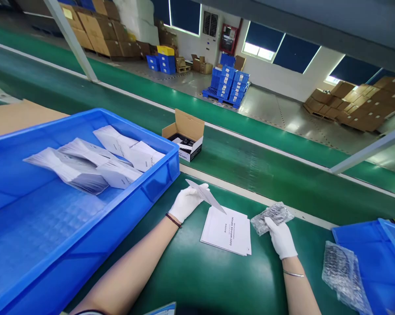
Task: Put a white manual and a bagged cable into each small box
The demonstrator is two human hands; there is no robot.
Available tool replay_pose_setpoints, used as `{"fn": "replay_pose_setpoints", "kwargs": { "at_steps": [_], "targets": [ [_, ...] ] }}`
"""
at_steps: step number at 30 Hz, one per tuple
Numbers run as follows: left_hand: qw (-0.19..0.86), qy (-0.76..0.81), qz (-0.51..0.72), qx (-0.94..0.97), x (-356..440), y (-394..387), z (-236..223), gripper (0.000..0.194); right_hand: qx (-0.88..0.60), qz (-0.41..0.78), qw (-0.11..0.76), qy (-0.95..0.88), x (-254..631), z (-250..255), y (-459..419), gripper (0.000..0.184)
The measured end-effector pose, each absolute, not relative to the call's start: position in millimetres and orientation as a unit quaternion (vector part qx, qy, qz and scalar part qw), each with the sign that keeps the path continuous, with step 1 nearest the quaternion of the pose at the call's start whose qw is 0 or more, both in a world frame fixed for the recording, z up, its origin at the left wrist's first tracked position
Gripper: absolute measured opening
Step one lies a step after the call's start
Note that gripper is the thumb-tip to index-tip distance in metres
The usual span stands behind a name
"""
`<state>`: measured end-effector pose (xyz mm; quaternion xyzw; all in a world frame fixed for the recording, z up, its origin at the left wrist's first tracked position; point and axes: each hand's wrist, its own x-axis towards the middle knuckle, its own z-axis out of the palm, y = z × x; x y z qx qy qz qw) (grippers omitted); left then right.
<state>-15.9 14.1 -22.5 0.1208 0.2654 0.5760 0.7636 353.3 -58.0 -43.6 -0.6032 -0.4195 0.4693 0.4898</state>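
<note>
My left hand (187, 202), in a white glove, pinches a thin white booklet (206, 195) and holds it tilted above a small stack of white manuals (226, 231) on the green table. To the right, my gloved right hand (281, 237) is closed on a clear bubble-wrap bag (270, 215) with something dark inside. A small open cardboard box (184, 136) with a dark item in it sits on the green conveyor beyond my hands.
A large blue crate (151, 188) with several white booklet packs (95, 159) stands at the left. A second blue crate (371, 245) at the right has a bubble-wrap bag (340, 273) draped over its edge. Stacked boxes and blue crates stand on the floor behind.
</note>
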Motion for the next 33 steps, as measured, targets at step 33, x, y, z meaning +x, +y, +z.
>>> {"fn": "replay_pose_setpoints", "kwargs": {
  "at_steps": [33],
  "targets": [
    [0.744,0.254,0.599,0.150,-14,26,-19,0.035,-0.578,0.046,-0.046,-0.814,58,78,223,0.040]
  ]
}}
